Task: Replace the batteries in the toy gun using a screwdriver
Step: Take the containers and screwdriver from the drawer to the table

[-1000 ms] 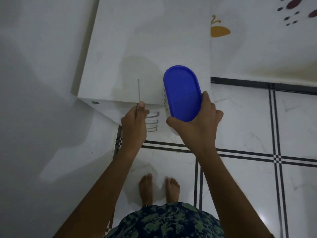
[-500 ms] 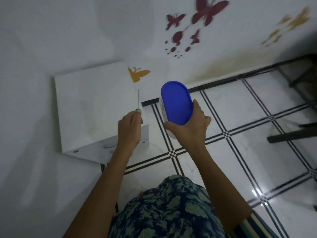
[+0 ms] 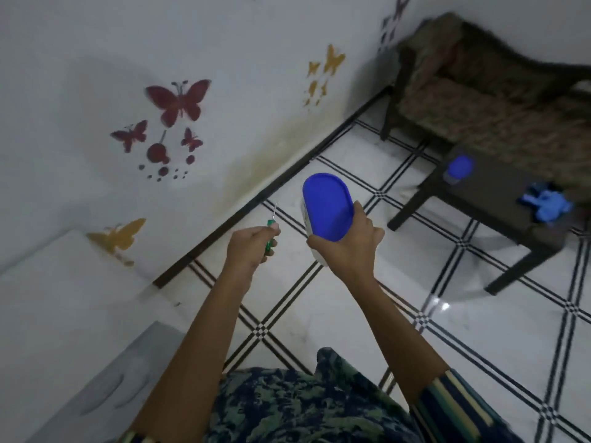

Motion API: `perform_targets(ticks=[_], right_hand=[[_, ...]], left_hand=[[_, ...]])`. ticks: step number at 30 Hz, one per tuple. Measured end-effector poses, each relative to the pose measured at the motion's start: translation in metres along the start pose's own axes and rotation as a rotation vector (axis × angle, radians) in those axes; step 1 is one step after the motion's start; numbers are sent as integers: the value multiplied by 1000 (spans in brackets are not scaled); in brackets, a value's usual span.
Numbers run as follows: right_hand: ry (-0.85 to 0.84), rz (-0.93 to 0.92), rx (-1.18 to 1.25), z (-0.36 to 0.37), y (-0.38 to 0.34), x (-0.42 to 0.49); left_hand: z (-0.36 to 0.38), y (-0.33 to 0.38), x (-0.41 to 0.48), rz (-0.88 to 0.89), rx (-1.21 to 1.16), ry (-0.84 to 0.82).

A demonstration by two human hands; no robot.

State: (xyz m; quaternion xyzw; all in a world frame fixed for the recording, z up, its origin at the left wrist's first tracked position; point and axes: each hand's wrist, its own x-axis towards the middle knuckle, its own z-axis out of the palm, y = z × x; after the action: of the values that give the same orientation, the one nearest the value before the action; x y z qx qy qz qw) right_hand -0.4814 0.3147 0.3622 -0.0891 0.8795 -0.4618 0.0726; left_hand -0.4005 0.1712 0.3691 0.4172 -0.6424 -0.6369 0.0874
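My left hand [image 3: 249, 247] is closed around a green-handled screwdriver [image 3: 271, 233] whose thin metal shaft points up and away. My right hand [image 3: 348, 241] grips a white container with a blue oval lid [image 3: 326, 204], held up in front of me above the tiled floor. A blue toy gun [image 3: 543, 203] lies on the dark low table [image 3: 499, 193] at the right, well beyond both hands. It is blurred.
A small jar with a blue lid [image 3: 459, 167] stands on the same table. A dark wicker sofa [image 3: 499, 100] sits behind it in the corner. A white cabinet top [image 3: 64, 298] is at lower left. Butterfly stickers decorate the wall.
The view has swung right, away from the white cabinet, bringing the table, toy gun and sofa into sight. Both hands keep their hold on the screwdriver and the container.
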Motion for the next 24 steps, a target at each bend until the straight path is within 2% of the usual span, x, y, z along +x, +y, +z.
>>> perform_targets(ticks=[8,17,24], right_hand=[[201,78,-24,-120,70,106],[366,231,-6,-209,138,220],[516,356,-17,-267,191,344]], left_hand=[[190,60,51,-48,-40,-111],[360,108,116,67,127,-339],[515,160,192,163,253,-505]])
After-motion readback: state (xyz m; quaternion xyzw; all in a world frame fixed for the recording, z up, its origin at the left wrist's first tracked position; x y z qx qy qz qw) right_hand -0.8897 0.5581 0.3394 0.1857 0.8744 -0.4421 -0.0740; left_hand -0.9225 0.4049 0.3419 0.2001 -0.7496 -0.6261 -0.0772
